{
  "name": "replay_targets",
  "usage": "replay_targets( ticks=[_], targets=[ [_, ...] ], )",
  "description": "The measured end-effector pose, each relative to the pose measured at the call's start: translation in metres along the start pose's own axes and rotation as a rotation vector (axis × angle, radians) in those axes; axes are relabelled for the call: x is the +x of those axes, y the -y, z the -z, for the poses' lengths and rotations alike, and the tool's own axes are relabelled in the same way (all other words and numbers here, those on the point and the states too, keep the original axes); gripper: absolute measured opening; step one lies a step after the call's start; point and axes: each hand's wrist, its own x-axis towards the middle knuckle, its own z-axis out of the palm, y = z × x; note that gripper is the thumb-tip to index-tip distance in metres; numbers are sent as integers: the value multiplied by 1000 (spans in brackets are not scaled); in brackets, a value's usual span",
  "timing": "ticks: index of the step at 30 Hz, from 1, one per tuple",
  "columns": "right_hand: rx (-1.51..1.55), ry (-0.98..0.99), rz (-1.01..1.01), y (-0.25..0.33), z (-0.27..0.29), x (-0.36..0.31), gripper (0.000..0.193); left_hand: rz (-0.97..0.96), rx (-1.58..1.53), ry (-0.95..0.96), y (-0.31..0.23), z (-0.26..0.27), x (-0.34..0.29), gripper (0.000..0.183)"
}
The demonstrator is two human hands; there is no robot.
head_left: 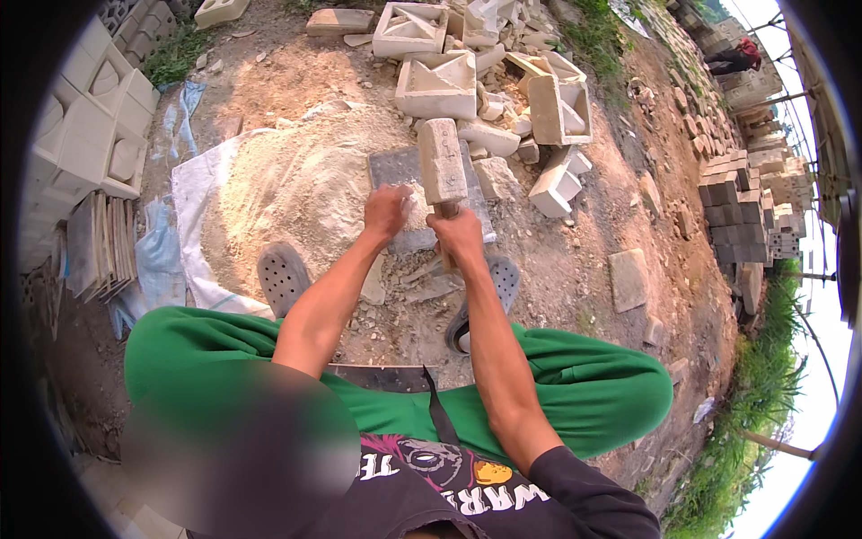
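The right grip (458,235) is closed round the handle of the mallet (443,166), probably to leave its blocky head free over the slab (392,168). The left grip (386,214) touches a pale chunk (416,208) on the slab, perhaps to steady it; whether it is clenched I cannot tell. The white sheet (196,220) seems laid to keep the powder (292,184) off the dirt. The mallet's head lies just beyond the right grip; the chunk is just right of the left grip.
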Motion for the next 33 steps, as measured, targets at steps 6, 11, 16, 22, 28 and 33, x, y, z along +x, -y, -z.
replay_targets(
  ticks=[6, 11, 16, 22, 28, 33],
  targets=[
    [-51, -68, 112, -51, -42, 16, 30, -33, 8, -26, 12, -1, -4, 13],
    [-156, 53, -117, -59, -40, 15, 34, -79, 29, -55, 26, -5, -6, 11],
    [-14, -193, 188, -46, -40, 19, 36, -46, 13, -89, 25, -12, -8, 10],
    [-410, -113, 72, -62, -53, 20, 43, 6, 30, -22, 12, -6, -11, 11],
    [-157, -98, 20, -48, -49, 15, 40, 26, 18, -66, 17, -7, -15, 11],
    [22, -131, 133, -44, -53, 8, 42, 135, -40, -7, 6, -1, -14, 13]
  ],
)
